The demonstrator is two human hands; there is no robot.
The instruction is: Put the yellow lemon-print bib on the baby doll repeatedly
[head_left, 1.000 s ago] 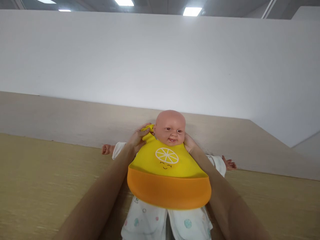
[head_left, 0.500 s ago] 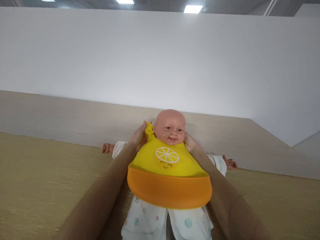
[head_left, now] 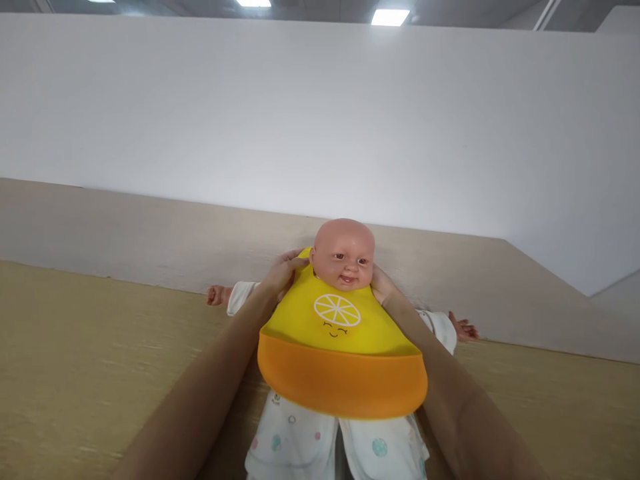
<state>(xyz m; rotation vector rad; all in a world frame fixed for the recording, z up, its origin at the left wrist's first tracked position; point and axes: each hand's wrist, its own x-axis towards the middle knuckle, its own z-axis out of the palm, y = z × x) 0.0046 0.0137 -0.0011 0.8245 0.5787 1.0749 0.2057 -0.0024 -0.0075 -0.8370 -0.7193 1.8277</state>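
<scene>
A baby doll [head_left: 345,248] in white printed clothes leans face-up before me, arms spread to both sides. Over its chest lies a yellow silicone bib [head_left: 305,307] with a citrus-slice print and an orange catch pocket [head_left: 343,377]. My left hand [head_left: 286,270] is closed on the bib's neck strap beside the doll's head. On the other side, my right hand [head_left: 384,285] reaches behind the doll's neck at the bib's edge. Its fingertips are hidden by the head, so what they grip does not show.
The doll rests on a yellowish wooden surface [head_left: 100,360]. Behind it runs a beige panel [head_left: 150,233], with a tall white wall [head_left: 300,113] above that. Ceiling lights [head_left: 390,17] show at the top.
My left fingers have folded over the strap and pushed it in toward the back of the doll's neck; its buttoned end is now covered. My right hand stays behind the neck.
</scene>
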